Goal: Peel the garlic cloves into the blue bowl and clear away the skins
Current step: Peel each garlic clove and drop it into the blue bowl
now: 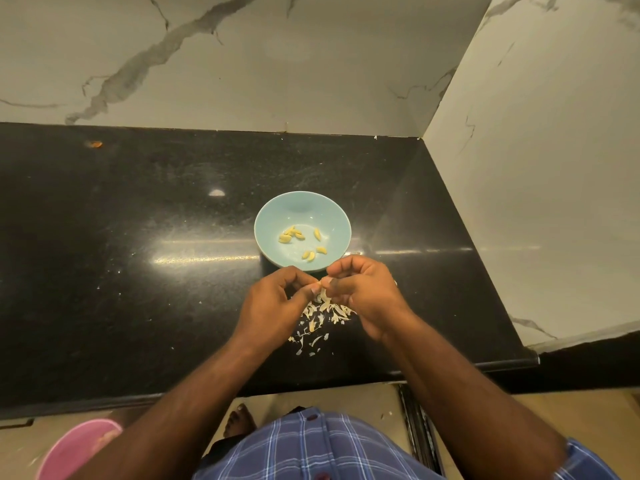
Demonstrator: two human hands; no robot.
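While you work a clove between both hands just in front of the blue bowl, the skins drop straight beneath them.

Your left hand and right hand meet fingertip to fingertip, curled tight and pinching the small clove, mostly hidden between them. Holding it near the bowl's rim likely keeps the drop short; several peeled cloves already lie inside. The skins gather in one loose pile on the black counter, which should make sweeping them up easy.

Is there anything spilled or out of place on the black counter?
Only the garlic skins, scattered loose on the counter under both hands, outside the blue bowl. A small orange speck also lies near the back wall.
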